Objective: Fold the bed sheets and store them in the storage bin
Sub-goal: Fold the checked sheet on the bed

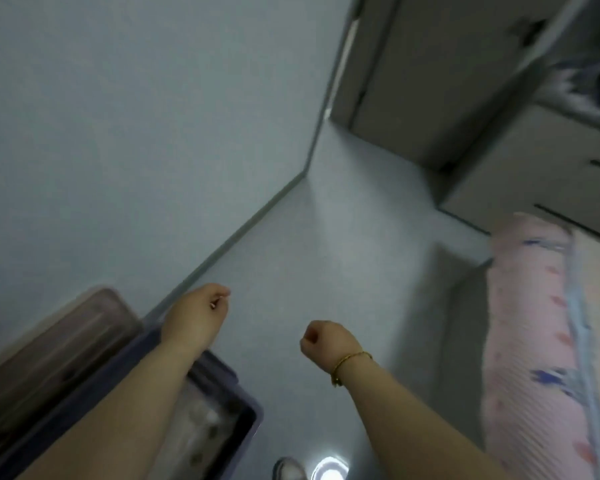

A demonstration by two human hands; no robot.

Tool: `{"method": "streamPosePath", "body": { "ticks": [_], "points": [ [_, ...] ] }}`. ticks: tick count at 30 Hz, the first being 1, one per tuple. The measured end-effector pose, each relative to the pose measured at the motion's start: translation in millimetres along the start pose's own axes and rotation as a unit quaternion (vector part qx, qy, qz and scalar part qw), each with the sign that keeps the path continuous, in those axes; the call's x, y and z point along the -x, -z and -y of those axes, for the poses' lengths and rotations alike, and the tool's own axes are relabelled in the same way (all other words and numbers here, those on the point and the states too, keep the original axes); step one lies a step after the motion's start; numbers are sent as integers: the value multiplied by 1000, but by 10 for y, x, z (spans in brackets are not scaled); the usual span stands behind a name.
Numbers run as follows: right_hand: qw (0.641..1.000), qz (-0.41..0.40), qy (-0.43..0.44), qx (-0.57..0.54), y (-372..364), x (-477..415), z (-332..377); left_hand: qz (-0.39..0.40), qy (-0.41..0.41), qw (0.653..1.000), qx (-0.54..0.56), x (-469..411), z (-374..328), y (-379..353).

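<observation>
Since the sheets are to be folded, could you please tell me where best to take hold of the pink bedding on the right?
Grip the pink bedding along its long bulging side, which faces the floor; come from that side, fingers curling over the bulge. The left hand and right hand hold nothing, so probably use both.

Storage bin (229, 372) cut by bottom edge, left forearm (118, 410) covers part; contents blurred. Pink bed sheet (523, 341) smeared, runs off right edge. Shoe (290, 469) cropped.
</observation>
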State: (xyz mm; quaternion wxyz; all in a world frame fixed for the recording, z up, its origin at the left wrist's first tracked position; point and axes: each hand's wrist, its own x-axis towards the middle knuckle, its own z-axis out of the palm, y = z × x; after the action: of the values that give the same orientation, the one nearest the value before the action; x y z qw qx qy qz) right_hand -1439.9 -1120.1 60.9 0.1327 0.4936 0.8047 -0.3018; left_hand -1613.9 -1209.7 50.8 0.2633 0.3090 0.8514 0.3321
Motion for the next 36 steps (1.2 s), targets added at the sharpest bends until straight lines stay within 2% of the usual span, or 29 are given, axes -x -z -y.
{"method": "streamPosePath", "body": {
  "ticks": [1,4,7,8,11,18,20,24,31,36],
  "points": [
    [998,-52,-29,-30,200,384,-153,23,-64,998,0,131,-348,-42],
    [974,-187,-92,-87,402,1327,-464,86,-187,979,-13,671,-913,-144],
    [938,-253,-178,-155,236,2352,-879,140,-316,938,-26,1402,-1320,-386],
    [928,-269,-191,-174,147,2598,-977,155,-335,929,-25,1629,-1413,-411],
    [856,-357,-290,-235,-296,3688,-1377,239,-421,875,-23,2632,-1665,-609],
    [698,-449,-452,-328,-1335,5564,-1715,356,-477,801,-61,4068,-1400,-830],
    [668,-464,-469,-345,-1572,5895,-1731,360,-505,780,-84,4321,-1291,-794],
    [617,-482,-493,-380,-2150,6560,-1608,366,-582,713,-134,4985,-992,-701],
    [520,-493,-550,-429,-3543,7804,-1185,442,-600,648,-158,6334,-29,-685],
    [450,-524,-590,-419,-4144,8485,-1025,470,-625,598,-176,7091,451,-704]
  ]
}}
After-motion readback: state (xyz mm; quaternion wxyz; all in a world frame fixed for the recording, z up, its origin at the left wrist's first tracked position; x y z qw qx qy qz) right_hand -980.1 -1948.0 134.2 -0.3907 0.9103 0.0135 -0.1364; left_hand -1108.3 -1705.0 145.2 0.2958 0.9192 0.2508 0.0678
